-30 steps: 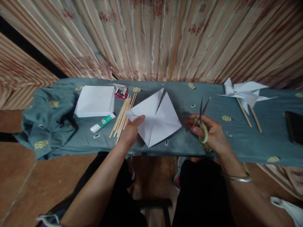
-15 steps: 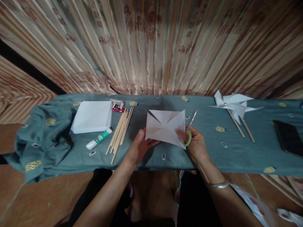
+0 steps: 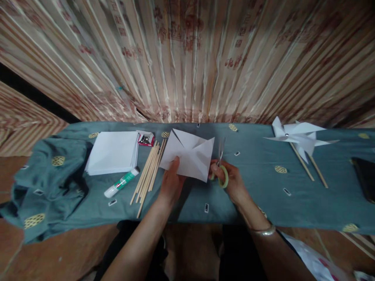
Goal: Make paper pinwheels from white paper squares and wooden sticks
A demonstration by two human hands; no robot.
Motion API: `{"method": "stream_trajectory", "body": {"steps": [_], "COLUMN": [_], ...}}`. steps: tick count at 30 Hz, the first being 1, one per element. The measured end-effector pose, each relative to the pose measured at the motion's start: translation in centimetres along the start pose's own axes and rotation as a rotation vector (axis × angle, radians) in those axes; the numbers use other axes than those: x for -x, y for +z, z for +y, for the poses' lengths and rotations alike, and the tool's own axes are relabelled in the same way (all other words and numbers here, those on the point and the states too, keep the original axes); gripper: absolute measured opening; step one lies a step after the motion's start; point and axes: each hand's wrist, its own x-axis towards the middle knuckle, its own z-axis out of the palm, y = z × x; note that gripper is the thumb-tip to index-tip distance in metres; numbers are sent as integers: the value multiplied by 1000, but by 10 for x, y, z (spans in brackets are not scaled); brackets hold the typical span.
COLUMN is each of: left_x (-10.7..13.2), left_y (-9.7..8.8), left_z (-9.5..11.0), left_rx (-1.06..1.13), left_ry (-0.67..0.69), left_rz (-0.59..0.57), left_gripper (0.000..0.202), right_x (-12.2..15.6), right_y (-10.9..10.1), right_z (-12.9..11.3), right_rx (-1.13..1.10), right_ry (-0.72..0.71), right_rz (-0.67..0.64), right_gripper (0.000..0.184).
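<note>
A person's left hand [image 3: 172, 182] pinches a creased sheet of white paper [image 3: 190, 158], thumb on top, over a cloth-covered counter [image 3: 254, 168]; a slit opens at the sheet's eleven o'clock corner. At its four o'clock, the right hand [image 3: 228, 175] grips green-handled scissors [image 3: 224, 177], blades pointing to twelve. Wooden sticks [image 3: 148, 175] and a glue stick [image 3: 121, 182] lie toward eight, a paper stack [image 3: 113, 152] at nine, pinwheels [image 3: 307, 128] at three.
</note>
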Motion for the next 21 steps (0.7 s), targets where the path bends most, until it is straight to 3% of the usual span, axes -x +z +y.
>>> {"method": "stream_trajectory", "body": {"steps": [5,8,15,21], "left_x": [-21,-27,-28,-23], "left_y": [-5,-9,-12,-13], "left_z": [29,37,35,31], "left_rx": [57,77,47,-16], "left_ry": [114,148,130,122], "left_rz": [118,148,158,110], "left_gripper": [20,20,15,13], "right_x": [2,5,6,3], "right_y": [-13,-16,-8,2], "right_z": [-3,-2,-7,-3], "right_rx": [92,143,223,217], "right_ry": [194,302,385,345], "right_rz": [-457,-613,-695,-673], "right_gripper": [65,70,70,61]}}
